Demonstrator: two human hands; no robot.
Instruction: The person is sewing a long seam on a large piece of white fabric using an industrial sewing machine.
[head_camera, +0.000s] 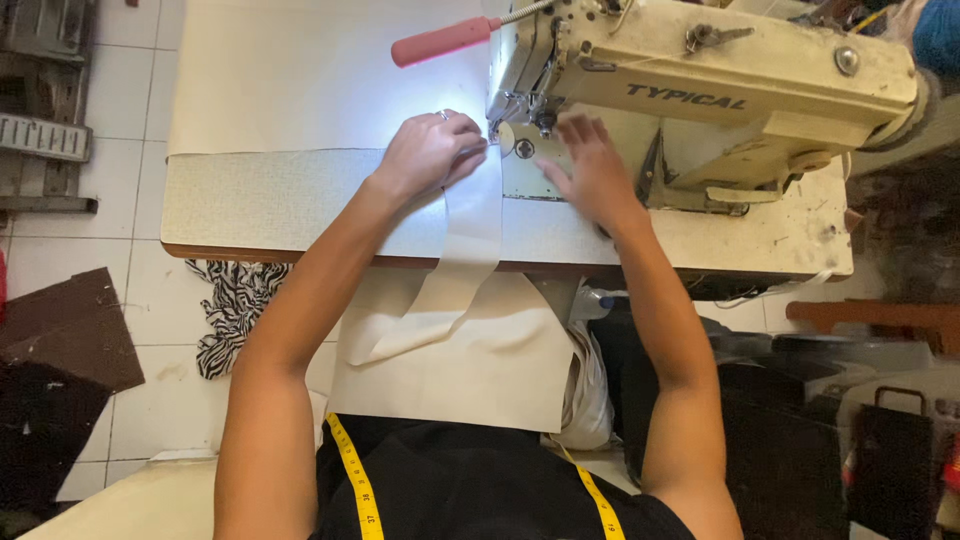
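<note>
1. Left hand (428, 152): flat, palm down on the cream fabric strip (470, 235), fingers curled loosely, tips pointing to 3 o'clock at the needle area. Ring visible on one finger. Pressing, not pinching; no closed grasp seen.
2. Right hand (590, 170): spread open, palm down, resting on the machine bed just beside the silver plate (522, 150), at 3 o'clock from the left hand. Nothing held.
3. Fabric strip: runs from under the left hand at the needle, toward 6 o'clock across the table edge, then hangs over and folds onto a larger cream fabric sheet (470, 370) in the lap.
4. Sewing machine (700, 90): cream, worn, at 1 o'clock from the hands; lit brightly at the needle.
5. Red handle (440, 42): at 12 o'clock from the left hand, on a metal spring arm leading to the machine head.
6. Table (250, 200): pale speckled top, brown edge.
7. Yellow tape measure (355, 475): draped over the black shirt, at 6 o'clock.
8. Zebra-print cloth (235, 305): on the tiled floor, at 8 o'clock, below the table edge.
</note>
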